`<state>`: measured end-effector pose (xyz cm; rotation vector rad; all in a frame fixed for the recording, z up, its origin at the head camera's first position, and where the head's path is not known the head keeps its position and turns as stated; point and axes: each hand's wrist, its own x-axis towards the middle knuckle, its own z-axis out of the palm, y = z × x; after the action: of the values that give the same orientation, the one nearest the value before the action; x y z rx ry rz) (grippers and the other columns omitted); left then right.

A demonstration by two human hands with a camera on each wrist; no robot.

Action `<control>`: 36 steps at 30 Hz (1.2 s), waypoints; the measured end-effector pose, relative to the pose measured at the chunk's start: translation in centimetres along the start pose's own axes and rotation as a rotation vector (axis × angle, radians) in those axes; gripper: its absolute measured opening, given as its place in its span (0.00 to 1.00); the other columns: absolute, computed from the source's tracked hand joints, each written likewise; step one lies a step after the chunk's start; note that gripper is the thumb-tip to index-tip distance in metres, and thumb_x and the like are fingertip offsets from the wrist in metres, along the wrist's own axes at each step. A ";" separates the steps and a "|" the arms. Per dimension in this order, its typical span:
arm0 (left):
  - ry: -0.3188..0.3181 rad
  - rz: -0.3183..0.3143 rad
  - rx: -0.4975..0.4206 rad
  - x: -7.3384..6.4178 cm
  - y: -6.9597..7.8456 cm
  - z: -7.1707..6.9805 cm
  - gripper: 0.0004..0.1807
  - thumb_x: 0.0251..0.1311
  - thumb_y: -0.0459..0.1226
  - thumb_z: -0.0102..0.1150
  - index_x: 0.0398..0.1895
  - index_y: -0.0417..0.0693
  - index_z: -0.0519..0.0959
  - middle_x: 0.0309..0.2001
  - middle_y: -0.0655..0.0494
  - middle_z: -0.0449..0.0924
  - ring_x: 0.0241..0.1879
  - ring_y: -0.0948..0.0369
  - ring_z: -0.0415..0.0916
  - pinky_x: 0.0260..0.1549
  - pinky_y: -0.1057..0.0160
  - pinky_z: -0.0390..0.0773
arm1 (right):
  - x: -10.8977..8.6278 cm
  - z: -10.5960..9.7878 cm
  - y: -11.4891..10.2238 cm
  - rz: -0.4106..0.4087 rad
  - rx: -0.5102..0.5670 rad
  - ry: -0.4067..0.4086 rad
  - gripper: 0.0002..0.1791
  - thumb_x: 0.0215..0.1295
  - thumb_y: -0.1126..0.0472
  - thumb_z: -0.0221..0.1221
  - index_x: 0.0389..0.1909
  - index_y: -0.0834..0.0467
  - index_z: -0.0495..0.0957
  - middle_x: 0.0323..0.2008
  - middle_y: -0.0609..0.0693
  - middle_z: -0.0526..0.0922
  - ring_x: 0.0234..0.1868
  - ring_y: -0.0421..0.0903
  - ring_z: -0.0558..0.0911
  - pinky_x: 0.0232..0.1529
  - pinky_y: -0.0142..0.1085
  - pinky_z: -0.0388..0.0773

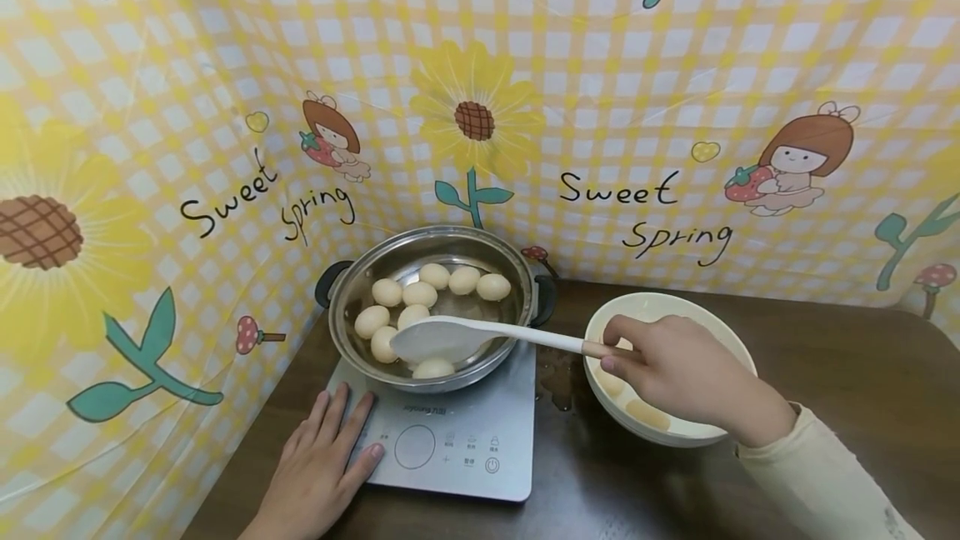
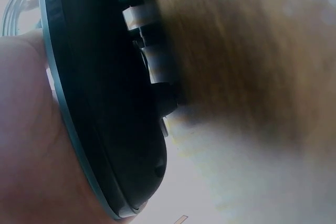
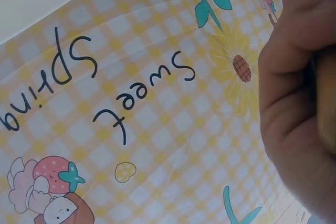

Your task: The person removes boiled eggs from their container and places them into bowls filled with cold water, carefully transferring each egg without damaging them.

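Note:
My right hand (image 1: 686,369) grips the wood-coloured handle end of a white spoon (image 1: 438,340). The spoon's broad head hangs over the front of a steel pot (image 1: 339,332), overlapping the pale eggs (image 1: 432,277) there. Several eggs sit in shallow water inside. My left hand (image 1: 318,452) lies with fingers spread at the left edge of the induction cooker (image 1: 450,477) under the pot. The left wrist view shows the cooker's dark underside (image 2: 100,87) beside the palm. In the right wrist view, the right hand (image 3: 294,98) has its fingers curled round the handle; the spoon's head is out of sight.
Below my right hand stands a cream bowl (image 1: 652,300) with eggs (image 1: 647,415) in it, partly covered by the hand. Water spots (image 1: 561,394) mark the dark wooden table (image 1: 840,357) between cooker and bowl. A yellow checked cloth (image 1: 615,107) hangs behind and at the left.

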<state>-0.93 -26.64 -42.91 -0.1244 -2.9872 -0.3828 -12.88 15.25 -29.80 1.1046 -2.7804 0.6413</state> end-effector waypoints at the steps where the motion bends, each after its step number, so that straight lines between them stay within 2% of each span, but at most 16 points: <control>1: 0.002 0.000 -0.002 0.0 0.0 0.0 0.36 0.74 0.57 0.50 0.77 0.47 0.64 0.78 0.35 0.50 0.75 0.35 0.45 0.62 0.29 0.55 | 0.0 0.0 -0.1 -0.006 -0.002 -0.007 0.04 0.70 0.54 0.64 0.39 0.45 0.78 0.12 0.30 0.63 0.14 0.31 0.60 0.17 0.31 0.60; 11: 0.002 -0.001 -0.007 0.0 -0.2 0.3 0.37 0.74 0.58 0.49 0.77 0.48 0.63 0.78 0.36 0.49 0.75 0.35 0.44 0.63 0.30 0.53 | 1.0 -0.2 -0.6 -0.084 -0.051 -0.056 0.04 0.71 0.53 0.63 0.35 0.44 0.79 0.14 0.32 0.62 0.15 0.32 0.59 0.18 0.31 0.60; 16: 0.006 -0.002 -0.007 0.0 -0.2 0.2 0.36 0.74 0.58 0.49 0.77 0.48 0.64 0.78 0.36 0.50 0.75 0.35 0.44 0.63 0.30 0.53 | 1.8 -1.0 -1.0 -0.099 -0.040 -0.112 0.06 0.73 0.54 0.61 0.33 0.45 0.79 0.15 0.33 0.64 0.14 0.31 0.59 0.17 0.30 0.60; 27: 0.010 -0.008 -0.002 -0.2 0.1 0.0 0.36 0.74 0.57 0.50 0.77 0.47 0.64 0.77 0.35 0.51 0.75 0.35 0.45 0.63 0.30 0.55 | 2.9 -2.3 -1.4 -0.049 0.017 -0.253 0.07 0.75 0.57 0.59 0.36 0.46 0.83 0.19 0.34 0.69 0.18 0.33 0.65 0.22 0.32 0.66; 36: 0.005 -0.012 0.001 -0.1 0.1 -0.1 0.36 0.74 0.57 0.50 0.77 0.47 0.64 0.77 0.35 0.51 0.75 0.35 0.45 0.63 0.30 0.55 | 2.9 -2.7 -1.1 0.046 0.119 -0.356 0.10 0.78 0.57 0.55 0.35 0.48 0.82 0.18 0.39 0.68 0.14 0.35 0.66 0.17 0.32 0.67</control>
<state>-0.79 -26.52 -42.84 -0.1058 -2.9841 -0.3824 -14.50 13.76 -26.26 1.2953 -3.1083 0.6826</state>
